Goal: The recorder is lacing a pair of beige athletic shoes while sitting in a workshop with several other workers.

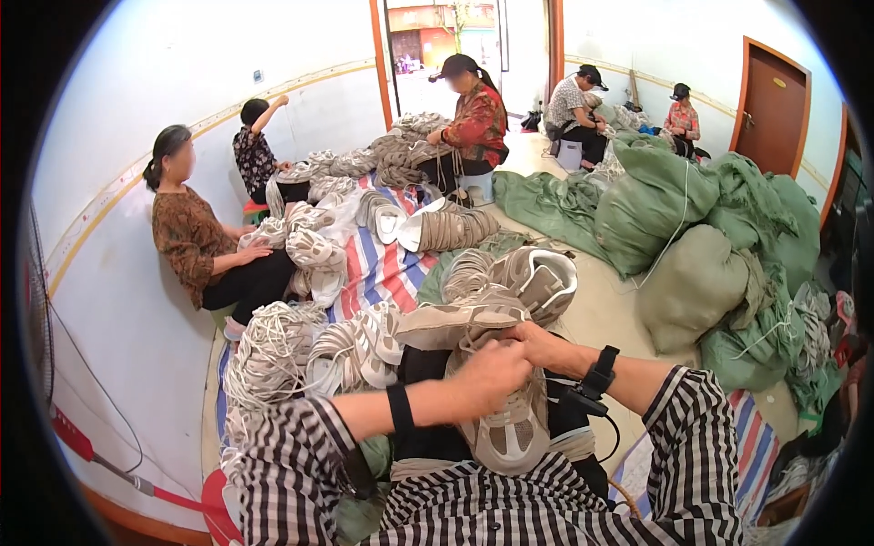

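Observation:
A beige and white sneaker [512, 441] rests on my lap, its toe toward me. Both hands meet over its upper part, where the lacing is. My left hand [496, 371] is closed with the fingers curled in; whatever it pinches is hidden. Close against it, my right hand [537, 348] is also closed, its fingertips covered by the left. Just beyond the hands, a second sneaker [460, 318] lies on its side with its pale sole showing. Behind that stands another sneaker [544, 280], its opening facing up.
A heap of pale laces [278, 359] and more sneakers [369, 341] lie at my left. Stacked shoe parts [455, 227] sit ahead on a striped sheet [382, 273]. Full green sacks [655, 200] fill the right. Several people work around the room, one seated person [196, 218] nearby on the left.

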Demonstrator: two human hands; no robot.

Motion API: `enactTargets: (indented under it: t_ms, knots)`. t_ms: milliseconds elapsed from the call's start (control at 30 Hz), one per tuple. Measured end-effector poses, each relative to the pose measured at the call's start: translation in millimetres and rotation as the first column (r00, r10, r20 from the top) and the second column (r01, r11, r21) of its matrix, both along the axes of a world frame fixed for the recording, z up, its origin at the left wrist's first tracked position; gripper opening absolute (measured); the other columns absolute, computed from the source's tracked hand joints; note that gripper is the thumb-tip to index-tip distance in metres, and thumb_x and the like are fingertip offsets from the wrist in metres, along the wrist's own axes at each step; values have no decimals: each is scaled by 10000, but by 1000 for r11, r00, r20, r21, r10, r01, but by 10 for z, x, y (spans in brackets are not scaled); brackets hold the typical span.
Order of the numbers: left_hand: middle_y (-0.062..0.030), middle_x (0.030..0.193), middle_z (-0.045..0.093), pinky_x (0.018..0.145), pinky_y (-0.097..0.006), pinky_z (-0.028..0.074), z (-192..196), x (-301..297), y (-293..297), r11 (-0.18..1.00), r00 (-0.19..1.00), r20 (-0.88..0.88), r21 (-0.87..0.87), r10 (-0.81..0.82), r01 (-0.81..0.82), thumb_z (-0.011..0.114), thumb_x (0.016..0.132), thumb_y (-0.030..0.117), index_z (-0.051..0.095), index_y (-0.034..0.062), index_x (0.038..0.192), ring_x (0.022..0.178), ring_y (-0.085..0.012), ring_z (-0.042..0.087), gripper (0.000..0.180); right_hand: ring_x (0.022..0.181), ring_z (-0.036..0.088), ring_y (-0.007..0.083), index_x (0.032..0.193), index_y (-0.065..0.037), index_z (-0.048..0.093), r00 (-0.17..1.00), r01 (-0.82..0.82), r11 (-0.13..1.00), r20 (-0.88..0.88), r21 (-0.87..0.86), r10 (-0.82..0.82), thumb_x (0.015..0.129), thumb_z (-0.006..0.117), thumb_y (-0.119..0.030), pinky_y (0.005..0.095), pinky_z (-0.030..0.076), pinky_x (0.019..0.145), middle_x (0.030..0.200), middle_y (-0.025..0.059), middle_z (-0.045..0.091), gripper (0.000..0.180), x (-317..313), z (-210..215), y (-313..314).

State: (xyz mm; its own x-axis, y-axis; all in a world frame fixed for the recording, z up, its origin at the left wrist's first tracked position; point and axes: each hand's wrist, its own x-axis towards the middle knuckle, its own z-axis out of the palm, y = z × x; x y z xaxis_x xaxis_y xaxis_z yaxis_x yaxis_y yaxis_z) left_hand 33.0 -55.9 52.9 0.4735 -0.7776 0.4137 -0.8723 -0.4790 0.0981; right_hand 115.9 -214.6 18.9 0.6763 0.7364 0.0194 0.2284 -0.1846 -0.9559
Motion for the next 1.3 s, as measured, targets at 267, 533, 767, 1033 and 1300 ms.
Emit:
enactTargets:
  t_ms: [267, 533, 767, 1033, 1300]
  knots:
    - [-151, 855, 515, 574, -429, 473, -208, -559, -446, 990, 970, -219, -112, -107, 84, 553, 782, 100, 494, 47, 851, 663, -337, 593, 105, 806, 623, 379, 867, 0, 628, 817, 210, 878, 570, -430, 84, 830, 550, -149, 465, 483, 702, 823, 191, 654, 173, -203, 219, 138]
    - [-191, 955, 608, 723, -427, 478, -949, -373, -43, 963, 949, -316, -261, -19, -67, 508, 882, 94, 536, 32, 1029, 868, -359, 605, 161, 775, 598, 388, 803, -2, 565, 460, -84, 841, 728, -535, 509, 822, 580, -136, 452, 488, 669, 815, 182, 582, 136, -514, 573, 448]
    - [-152, 1207, 557, 935, -340, 440, -166, -838, -123, 946, 773, -563, -289, -292, 147, 529, 925, 121, 424, -45, 1289, 1115, -245, 548, 414, 684, 599, 381, 787, 45, 536, 626, -686, 723, 569, 76, 534, 882, 535, -152, 436, 480, 620, 679, 202, 568, 219, -1375, 1083, 1500]
    - [-177, 793, 494, 579, -465, 406, 166, -1276, -326, 872, 656, -608, -457, -448, 173, 497, 927, 91, 430, 11, 876, 702, -408, 516, 116, 713, 558, 113, 1054, -16, 584, 881, -338, 938, 323, -82, 346, 948, 554, -206, 267, 493, 616, 885, 43, 608, 220, -722, 1421, 451]
    - [-83, 798, 527, 568, -321, 460, 961, -930, -513, 624, 564, -396, -724, -725, 293, 476, 961, 105, 512, 33, 920, 665, -250, 578, 90, 774, 603, 232, 1047, -52, 611, 879, 43, 983, 475, -177, 47, 864, 590, -106, 338, 489, 715, 967, 97, 624, 192, -946, 750, -779]
